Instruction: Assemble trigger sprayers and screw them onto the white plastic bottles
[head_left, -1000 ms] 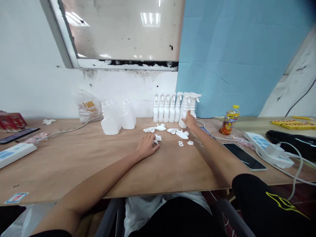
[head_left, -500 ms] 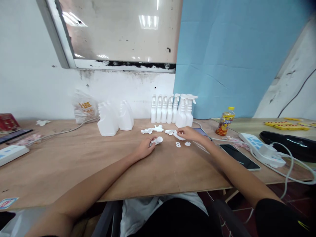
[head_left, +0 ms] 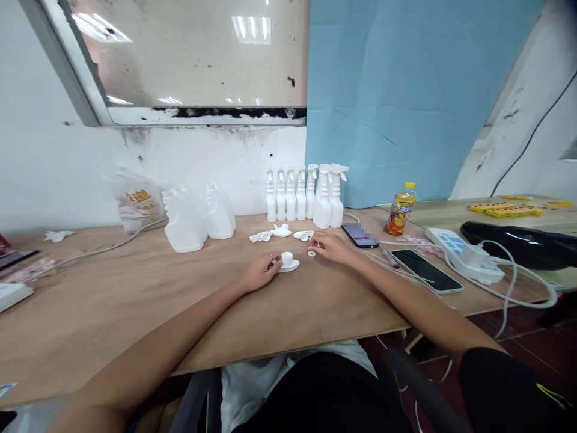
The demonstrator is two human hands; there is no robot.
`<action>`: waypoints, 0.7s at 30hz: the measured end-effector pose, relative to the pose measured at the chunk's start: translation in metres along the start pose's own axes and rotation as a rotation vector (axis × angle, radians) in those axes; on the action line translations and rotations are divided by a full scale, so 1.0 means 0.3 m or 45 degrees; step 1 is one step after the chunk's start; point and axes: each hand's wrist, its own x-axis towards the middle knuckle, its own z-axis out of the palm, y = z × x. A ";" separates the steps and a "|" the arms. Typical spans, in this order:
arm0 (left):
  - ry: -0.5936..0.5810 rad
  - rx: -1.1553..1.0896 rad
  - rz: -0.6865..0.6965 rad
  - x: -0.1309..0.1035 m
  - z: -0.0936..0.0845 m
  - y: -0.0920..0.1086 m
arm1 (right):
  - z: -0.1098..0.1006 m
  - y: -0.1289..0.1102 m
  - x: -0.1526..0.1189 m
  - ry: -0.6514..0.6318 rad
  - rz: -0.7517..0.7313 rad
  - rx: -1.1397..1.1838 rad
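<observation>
My left hand (head_left: 261,272) rests on the tabletop, its fingers closed on the edge of a white plastic spray trigger head (head_left: 287,260). The round collar of that piece faces up and its long pale body lies flat. My right hand (head_left: 332,248) is low over the table to the right, fingertips drawn together beside a small white ring washer (head_left: 311,254). What lies between those fingertips is too small to make out. Just beyond both hands lie loose white trigger parts (head_left: 265,236) and another white trigger piece (head_left: 303,235).
White spray bottles (head_left: 322,204) line the wall, with large white jugs (head_left: 183,222) to their left. On the right are a drink bottle (head_left: 401,210), a phone (head_left: 360,236), a dark-screened phone (head_left: 426,270), a power strip (head_left: 464,255) and loose cables.
My right hand has left the white trigger piece and is by the washers, some now hidden. The part at my left hand now sits collar up with a long piece under it. The view shifted right.
</observation>
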 end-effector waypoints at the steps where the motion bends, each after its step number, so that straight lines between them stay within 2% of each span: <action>1: -0.009 0.000 0.018 -0.003 0.002 0.006 | 0.006 -0.027 0.003 0.100 -0.014 0.072; 3: -0.019 -0.001 0.051 -0.008 0.005 0.017 | 0.023 -0.084 0.008 0.229 -0.048 0.241; 4: -0.025 0.001 0.066 -0.010 0.007 0.022 | 0.033 -0.110 0.009 0.229 -0.086 0.310; 8: -0.046 -0.005 0.102 -0.009 0.006 0.038 | 0.060 -0.167 -0.002 0.050 -0.306 0.359; 13: -0.060 -0.007 0.073 -0.012 -0.001 0.052 | 0.067 -0.160 -0.034 -0.011 -0.369 0.337; 17: 0.011 -0.068 0.096 -0.022 -0.005 0.061 | 0.085 -0.151 -0.039 -0.008 -0.337 0.352; 21: 0.005 0.115 0.207 -0.024 -0.007 0.059 | 0.105 -0.154 -0.033 0.004 -0.292 0.316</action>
